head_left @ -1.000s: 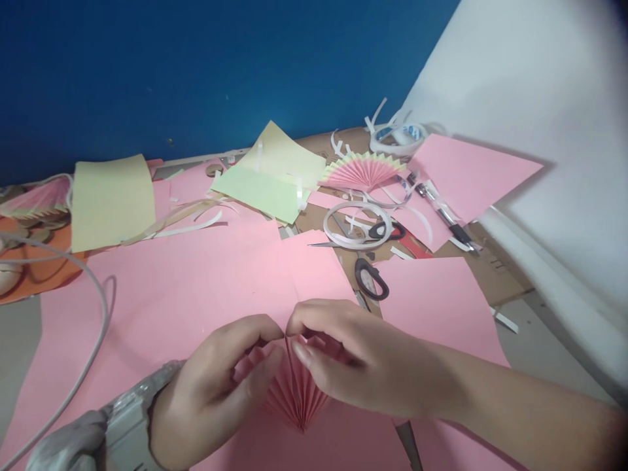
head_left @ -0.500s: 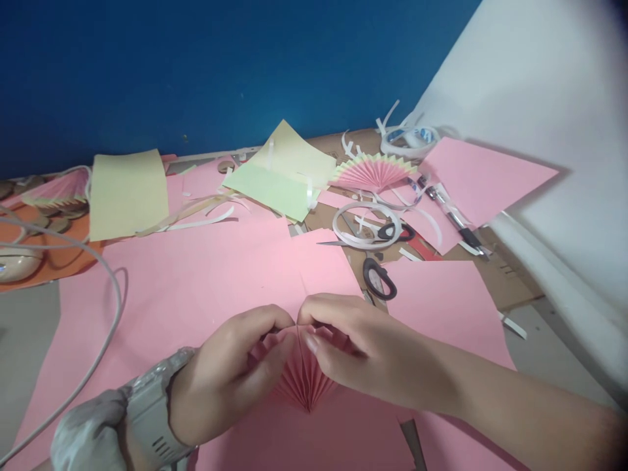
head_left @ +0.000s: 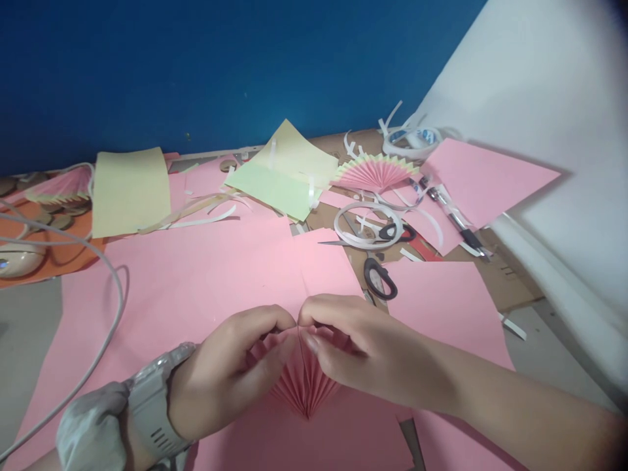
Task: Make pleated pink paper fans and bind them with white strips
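A pleated pink paper fan is spread between my hands, its folds meeting at a point toward me. My left hand, with a grey watch on the wrist, pinches the fan's upper edge from the left. From the right, my right hand pinches the same edge, thumb on the near side. The fingertips of both hands meet at the middle fold. Under the fan lie large pink sheets. Parts of the fan are hidden behind my fingers.
Beyond my hands are black-handled scissors, a white tape ring, a finished pink fan with green edges and a pen. Green sheets lie at the back. At left, a cable curves near a mouse.
Both hands keep their pinch on the pink fan. Its pointed end has shifted slightly toward me, and the view has moved a little.
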Available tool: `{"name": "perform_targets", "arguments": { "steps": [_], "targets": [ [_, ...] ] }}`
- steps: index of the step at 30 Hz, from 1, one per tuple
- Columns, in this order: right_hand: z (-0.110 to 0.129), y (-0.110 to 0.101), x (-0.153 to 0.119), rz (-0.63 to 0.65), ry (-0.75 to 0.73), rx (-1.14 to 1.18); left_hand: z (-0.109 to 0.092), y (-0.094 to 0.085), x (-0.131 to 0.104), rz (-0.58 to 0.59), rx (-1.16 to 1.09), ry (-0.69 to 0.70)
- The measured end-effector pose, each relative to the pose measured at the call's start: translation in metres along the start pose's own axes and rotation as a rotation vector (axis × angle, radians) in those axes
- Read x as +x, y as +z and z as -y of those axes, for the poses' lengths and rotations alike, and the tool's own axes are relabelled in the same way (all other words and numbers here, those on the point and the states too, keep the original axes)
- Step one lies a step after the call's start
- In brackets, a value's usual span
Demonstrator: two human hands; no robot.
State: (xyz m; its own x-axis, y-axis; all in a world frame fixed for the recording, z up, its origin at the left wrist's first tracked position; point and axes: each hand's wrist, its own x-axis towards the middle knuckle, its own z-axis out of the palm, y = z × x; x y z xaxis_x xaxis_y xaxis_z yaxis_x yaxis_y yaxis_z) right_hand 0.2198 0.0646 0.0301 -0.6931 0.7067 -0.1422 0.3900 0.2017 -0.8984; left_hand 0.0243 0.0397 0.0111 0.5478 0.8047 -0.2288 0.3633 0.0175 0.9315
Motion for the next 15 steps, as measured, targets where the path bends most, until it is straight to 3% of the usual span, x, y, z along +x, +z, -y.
{"name": "perform_targets", "arguments": {
  "steps": [10,15],
  "targets": [
    [-0.0007,-0.0007,-0.0003,0.03,0.017,0.01,0.0012,-0.0005,0.0,0.007,0.01,-0.008],
    [0.0004,0.0007,-0.0015,0.027,-0.014,-0.027,0.001,-0.0002,-0.0018,0.002,-0.007,0.063]
  ]
}}
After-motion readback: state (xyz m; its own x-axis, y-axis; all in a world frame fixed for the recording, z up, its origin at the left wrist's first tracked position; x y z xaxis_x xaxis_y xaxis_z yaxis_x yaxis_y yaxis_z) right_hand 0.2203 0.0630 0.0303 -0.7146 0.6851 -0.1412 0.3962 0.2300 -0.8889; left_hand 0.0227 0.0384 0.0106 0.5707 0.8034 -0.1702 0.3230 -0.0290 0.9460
